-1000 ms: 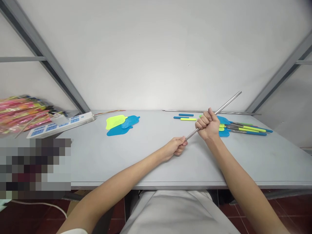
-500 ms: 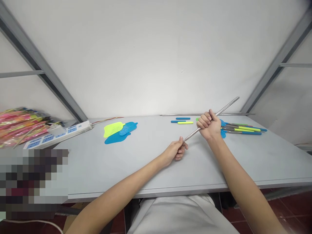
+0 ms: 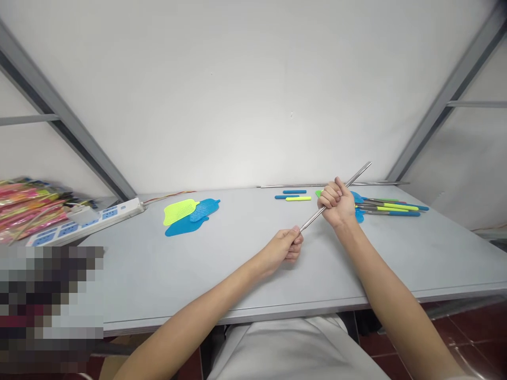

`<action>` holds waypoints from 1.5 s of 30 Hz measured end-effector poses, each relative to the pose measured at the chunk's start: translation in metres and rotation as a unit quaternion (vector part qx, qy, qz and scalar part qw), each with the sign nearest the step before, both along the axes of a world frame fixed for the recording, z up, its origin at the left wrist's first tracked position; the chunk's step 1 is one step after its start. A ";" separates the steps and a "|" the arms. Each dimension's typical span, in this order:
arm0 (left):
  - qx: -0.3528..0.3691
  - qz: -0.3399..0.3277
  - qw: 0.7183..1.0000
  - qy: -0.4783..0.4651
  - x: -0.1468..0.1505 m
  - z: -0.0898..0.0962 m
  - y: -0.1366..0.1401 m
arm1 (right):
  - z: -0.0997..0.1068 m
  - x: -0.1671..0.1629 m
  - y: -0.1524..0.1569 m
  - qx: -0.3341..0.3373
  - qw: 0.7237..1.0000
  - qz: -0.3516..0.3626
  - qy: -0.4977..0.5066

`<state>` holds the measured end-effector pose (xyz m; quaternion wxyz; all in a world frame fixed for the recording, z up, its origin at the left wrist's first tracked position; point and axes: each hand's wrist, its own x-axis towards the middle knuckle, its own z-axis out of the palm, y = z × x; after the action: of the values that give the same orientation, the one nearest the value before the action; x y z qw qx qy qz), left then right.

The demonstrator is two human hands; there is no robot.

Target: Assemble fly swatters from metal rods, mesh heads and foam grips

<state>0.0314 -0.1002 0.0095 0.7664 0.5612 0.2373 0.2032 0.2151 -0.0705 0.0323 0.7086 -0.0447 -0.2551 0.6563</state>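
A thin silver metal rod [image 3: 312, 218] slants above the table, its upper end pointing up to the right. My left hand [image 3: 288, 245] is closed around its lower end, with the thumb lying along it. Further up, my right hand [image 3: 336, 203] wraps the same rod in a fist, and a bare length sticks out past it. Behind the right hand lies a pile of fly swatters [image 3: 390, 207] with blue and yellow handles, partly hidden by that hand.
At left on the grey table [image 3: 158, 285] lie a yellow swatter head [image 3: 179, 211] and two blue swatter heads [image 3: 186, 227]. Several loose handles [image 3: 298, 198] and long thin rods [image 3: 273, 186] lie near the wall. A power strip [image 3: 91, 221] and bagged colourful goods [image 3: 31, 206] are far left.
Less of the rod sticks out beyond my right hand than before. Both hands keep their hold at nearly the same spots, and the whole view has shifted slightly.
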 end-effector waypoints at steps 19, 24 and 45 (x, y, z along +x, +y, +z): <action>-0.094 -0.038 0.994 -0.042 -0.005 0.003 0.004 | -0.002 -0.007 -0.003 0.046 0.998 0.015 0.029; -0.070 -0.014 0.997 -0.005 -0.009 0.009 0.007 | 0.002 -0.007 -0.004 0.033 0.999 -0.007 0.009; 0.118 0.210 0.971 0.001 -0.012 0.004 0.020 | 0.003 -0.016 0.002 -0.015 0.987 -0.104 -0.122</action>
<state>0.0196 -0.0802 0.0139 0.6348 0.5857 0.3251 0.3851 0.1993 -0.0684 0.0349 0.7360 -0.1613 -0.3234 0.5725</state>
